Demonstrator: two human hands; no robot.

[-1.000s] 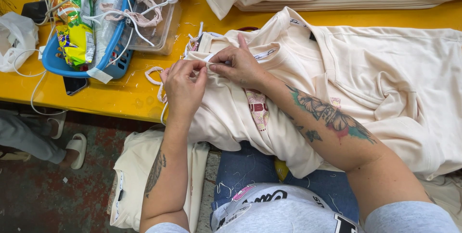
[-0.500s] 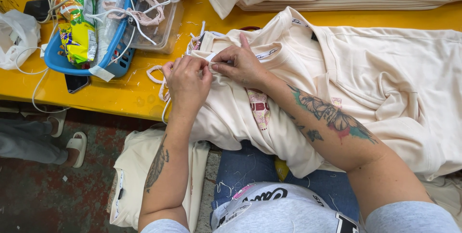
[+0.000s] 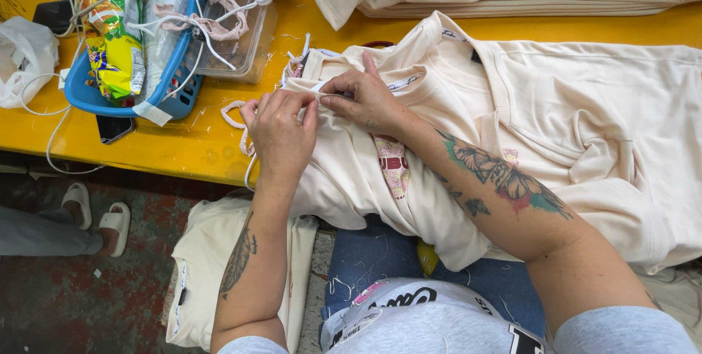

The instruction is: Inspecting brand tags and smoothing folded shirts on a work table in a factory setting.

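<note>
Head view, looking down: both hands meet over a cream garment [image 3: 439, 105] spread on the yellow desk [image 3: 183, 149] and hanging off its near edge onto the person's lap. The left hand [image 3: 280, 134] is closed narrow, fingertips pinching a fold of the cloth near its edge. The right hand [image 3: 363, 98] pinches the same strip of fabric just beside it, with one finger raised; whether anything small is held between the fingers I cannot tell.

The cloth is pale cream, soft and wrinkled, with a small pink printed label [image 3: 393, 166] showing just below the right hand. A white cord [image 3: 235, 116] lies looped on the desk, touching the garment's edge beside the left hand.

The grip looks light and sits on a thin fold, so a tug from either hand could let the fabric slip free. The overhanging weight of the garment may also drag it toward the lap. Left of the hands, a blue basket [image 3: 172, 80] full of packets and cords sits near enough for a loose cord to snag.
</note>
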